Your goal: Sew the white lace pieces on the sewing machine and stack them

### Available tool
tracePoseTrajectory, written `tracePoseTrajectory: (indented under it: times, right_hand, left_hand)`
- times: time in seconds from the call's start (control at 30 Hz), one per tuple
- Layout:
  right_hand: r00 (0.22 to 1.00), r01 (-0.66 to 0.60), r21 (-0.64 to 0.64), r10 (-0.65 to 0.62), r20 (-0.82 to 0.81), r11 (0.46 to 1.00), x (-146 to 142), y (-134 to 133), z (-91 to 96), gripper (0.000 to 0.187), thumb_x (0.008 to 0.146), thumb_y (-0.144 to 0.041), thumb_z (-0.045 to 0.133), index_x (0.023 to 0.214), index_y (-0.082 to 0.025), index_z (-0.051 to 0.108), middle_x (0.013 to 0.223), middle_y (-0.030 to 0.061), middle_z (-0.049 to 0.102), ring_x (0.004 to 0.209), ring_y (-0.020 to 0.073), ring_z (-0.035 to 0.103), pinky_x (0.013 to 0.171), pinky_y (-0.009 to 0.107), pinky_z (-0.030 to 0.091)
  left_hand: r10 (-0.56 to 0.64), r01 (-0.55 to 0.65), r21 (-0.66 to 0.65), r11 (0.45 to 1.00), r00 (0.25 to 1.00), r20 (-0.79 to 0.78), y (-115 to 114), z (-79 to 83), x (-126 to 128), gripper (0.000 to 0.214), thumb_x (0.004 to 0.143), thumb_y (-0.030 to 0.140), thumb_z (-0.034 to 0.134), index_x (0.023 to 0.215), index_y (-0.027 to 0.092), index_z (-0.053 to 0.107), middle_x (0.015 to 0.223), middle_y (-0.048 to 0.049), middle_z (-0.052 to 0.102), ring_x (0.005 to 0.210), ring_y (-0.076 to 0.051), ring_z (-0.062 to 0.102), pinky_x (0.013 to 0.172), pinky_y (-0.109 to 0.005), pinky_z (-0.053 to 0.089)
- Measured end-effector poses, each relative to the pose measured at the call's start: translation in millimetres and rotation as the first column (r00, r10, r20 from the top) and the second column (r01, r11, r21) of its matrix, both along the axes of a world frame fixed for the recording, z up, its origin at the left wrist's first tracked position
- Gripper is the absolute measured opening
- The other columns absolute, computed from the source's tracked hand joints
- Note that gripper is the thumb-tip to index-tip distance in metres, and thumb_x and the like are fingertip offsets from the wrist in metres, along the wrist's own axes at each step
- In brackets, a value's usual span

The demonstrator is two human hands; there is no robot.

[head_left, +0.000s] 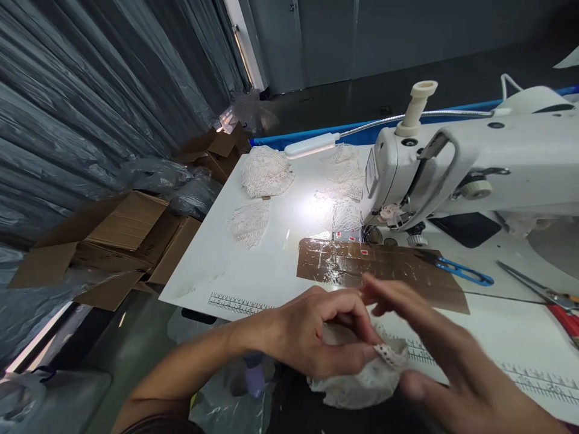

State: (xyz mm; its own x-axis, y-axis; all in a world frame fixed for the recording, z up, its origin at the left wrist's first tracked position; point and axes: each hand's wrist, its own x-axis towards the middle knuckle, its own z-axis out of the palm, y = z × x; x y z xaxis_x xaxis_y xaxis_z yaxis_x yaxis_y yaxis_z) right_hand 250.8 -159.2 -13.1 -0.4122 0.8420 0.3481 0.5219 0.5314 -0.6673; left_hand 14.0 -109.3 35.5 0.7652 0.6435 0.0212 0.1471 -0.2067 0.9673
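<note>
My left hand (316, 334) is closed in a pinch on a bunched piece of white lace (362, 380) at the near edge of the white sewing table (212, 265). My right hand (434, 355) holds the same lace from the right, thumb under it and fingers partly stretched over it. A narrow lace trim sticks out between the two hands. Beyond them lies a brown taped patch (384, 268) in front of the white sewing machine (474, 169).
Several lace pieces (265, 172) lie on the lit table top under a gooseneck lamp (312, 146). Blue-handled snips (461, 272) and scissors (538, 289) lie right of the patch. Open cardboard boxes (117, 241) and plastic bags stand on the floor at left.
</note>
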Motion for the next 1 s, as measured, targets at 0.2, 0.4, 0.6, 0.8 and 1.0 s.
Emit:
tracePoseTrajectory:
  times: [0.2,0.4,0.6,0.8,1.0]
  right_hand:
    - [0.939,-0.342,-0.674,0.26,-0.224,0.655,-9,38,-10.0,0.057,0.09,-0.043,0.058,0.142,-0.024,0.046,0.116,0.0066,0.068,0.098,0.0233,0.065,0.084,0.034,0.055]
    - [0.997,0.043,-0.448,-0.012,0.072,0.893,0,87,-15.2,0.046,0.088,-0.041,0.056,0.132,-0.024,0.057,0.116,0.0081,0.068,0.101,0.0265,0.064,0.086,0.04,0.051]
    - [0.856,0.37,-0.041,-0.323,0.403,0.928,4,101,-25.4,0.041,0.09,-0.039,0.049,0.126,-0.024,0.063,0.079,0.0059,0.067,0.06,0.0218,0.06,0.052,0.033,0.04]
    - [0.886,0.397,0.06,-0.399,0.237,0.916,8,99,-37.7,0.032,0.091,-0.033,0.047,0.11,-0.021,0.071,0.091,0.0084,0.066,0.07,0.0218,0.062,0.06,0.034,0.045]
    - [0.914,0.364,0.056,-0.368,0.171,0.93,10,99,-44.5,0.027,0.09,-0.028,0.049,0.102,-0.022,0.072,0.1,0.0076,0.066,0.078,0.0223,0.064,0.067,0.036,0.049]
  left_hand:
    - [0.291,-0.29,0.02,0.957,0.954,-0.073,20,-15.3,-10,0.019,0.087,0.031,0.065,0.09,0.016,0.053,0.088,-0.0037,0.063,0.073,-0.01,0.06,0.065,-0.022,0.051]
    - [0.541,-0.427,0.388,0.816,0.802,-0.255,58,-45.1,-23,0.024,0.088,0.027,0.06,0.11,0.019,0.051,0.097,-0.0036,0.062,0.084,-0.015,0.062,0.068,-0.026,0.05]
    - [0.597,-0.037,0.842,0.538,0.722,-0.35,81,-52.7,-24,0.028,0.094,0.022,0.051,0.121,0.015,0.052,0.111,-0.0108,0.059,0.09,-0.021,0.059,0.072,-0.034,0.048]
    - [0.172,0.142,0.788,0.6,0.938,-0.3,117,-60.4,-3,0.018,0.097,0.026,0.052,0.107,0.021,0.065,0.11,-0.0063,0.063,0.092,-0.016,0.061,0.079,-0.033,0.051]
    - [-0.007,0.179,0.626,0.759,0.964,-0.267,141,-73.0,14,0.015,0.088,0.028,0.066,0.101,0.021,0.072,0.098,-0.0054,0.065,0.092,-0.016,0.062,0.077,-0.029,0.054]
